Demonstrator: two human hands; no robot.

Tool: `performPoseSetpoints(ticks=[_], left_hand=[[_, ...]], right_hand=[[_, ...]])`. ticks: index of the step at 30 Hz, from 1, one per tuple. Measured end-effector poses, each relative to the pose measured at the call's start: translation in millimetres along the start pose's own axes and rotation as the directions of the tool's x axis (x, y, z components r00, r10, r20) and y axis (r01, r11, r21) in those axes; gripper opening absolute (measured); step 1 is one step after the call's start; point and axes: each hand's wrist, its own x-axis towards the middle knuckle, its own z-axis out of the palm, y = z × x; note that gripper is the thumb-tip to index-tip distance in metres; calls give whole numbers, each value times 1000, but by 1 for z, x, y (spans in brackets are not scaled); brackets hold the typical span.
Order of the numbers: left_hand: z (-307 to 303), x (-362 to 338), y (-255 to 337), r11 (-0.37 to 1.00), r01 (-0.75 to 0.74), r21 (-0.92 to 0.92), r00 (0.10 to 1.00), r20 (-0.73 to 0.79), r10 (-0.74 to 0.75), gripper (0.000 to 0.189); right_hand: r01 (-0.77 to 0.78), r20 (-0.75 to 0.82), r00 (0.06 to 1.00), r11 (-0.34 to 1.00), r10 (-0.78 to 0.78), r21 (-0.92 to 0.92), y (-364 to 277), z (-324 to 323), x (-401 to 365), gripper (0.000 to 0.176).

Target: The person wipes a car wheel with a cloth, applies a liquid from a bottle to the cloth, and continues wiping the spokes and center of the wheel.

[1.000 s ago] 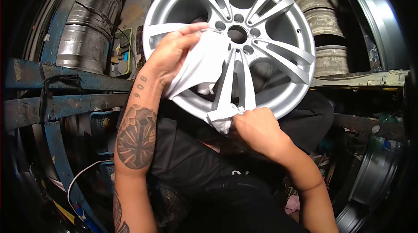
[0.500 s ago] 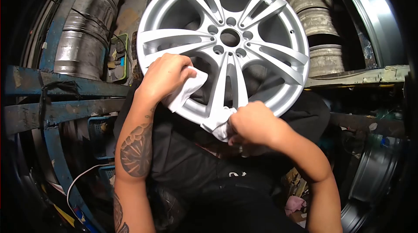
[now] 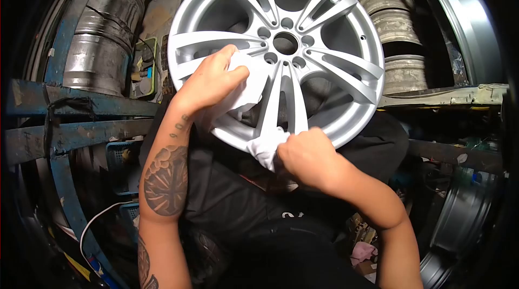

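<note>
A silver alloy wheel rim [image 3: 294, 94] with twin spokes leans over my lap, its face toward me. My left hand [image 3: 213, 81] pinches a white cloth [image 3: 251, 81] over the lower left opening between two spokes. Lower down, my right hand [image 3: 308, 154] is closed in a fist on a bunched white cloth [image 3: 267, 146], which presses on the rim's bottom edge below a spoke. Whether the two cloth parts are one piece cannot be told. The cloth and left hand cover part of the left spoke.
Stacked metal rims stand at the left [image 3: 102, 46] and at the right [image 3: 392, 35] behind blue and pale frame bars. A green-edged tray [image 3: 146, 67] with small items sits at the left. More rims [image 3: 465, 208] lie at the lower right, near a pink cloth [image 3: 363, 254].
My left hand has moved up and right with the cloth, which now spreads wider over the spokes. My right hand has shifted slightly left along the bottom edge.
</note>
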Motion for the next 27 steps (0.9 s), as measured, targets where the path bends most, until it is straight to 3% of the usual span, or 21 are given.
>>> performPoseSetpoints(ticks=[1,3,5,6,7,11,15,18,19,21,25,27], left_hand=[[2,2,2,999,-10,47,999,-52,13,38],[8,2,2,991,-12,133,985,-167,35,35],[13,1,1,988,-63,144,986,-146,84,31],[14,3,2,983,-98,154,984,-135,119,30],[14,6,4,978,-129,166,981,-120,150,28],[19,6,2,951,-217,222,961,-122,247,26],[19,8,13,958,-105,265,990,-66,127,24],[27,6,18,965,-45,257,995,-75,67,26],[30,9,18,960,-67,274,994,-64,88,26],[31,11,14,945,-96,313,993,-38,113,27],[31,8,24,900,-36,435,996,-55,67,28],[31,11,28,906,-15,422,999,-24,28,30]], right_hand=[[-12,22,1000,998,14,-57,-7,-2,-4,42],[1,58,998,998,-5,68,2,-14,0,44],[-50,81,996,988,38,144,14,-9,17,46],[-23,117,993,997,15,69,9,-14,14,50],[15,2,1000,1000,-15,12,0,-7,6,54],[-74,19,997,986,72,152,8,-4,15,52],[-32,37,999,993,28,113,-2,-13,-14,46],[-105,25,994,975,102,196,3,-10,1,42],[-126,-10,991,969,131,211,7,-6,7,41],[-69,-55,996,996,72,48,-7,-1,-2,45],[-117,-69,989,976,132,182,9,2,9,44],[-112,-99,987,984,127,141,6,3,5,37]])
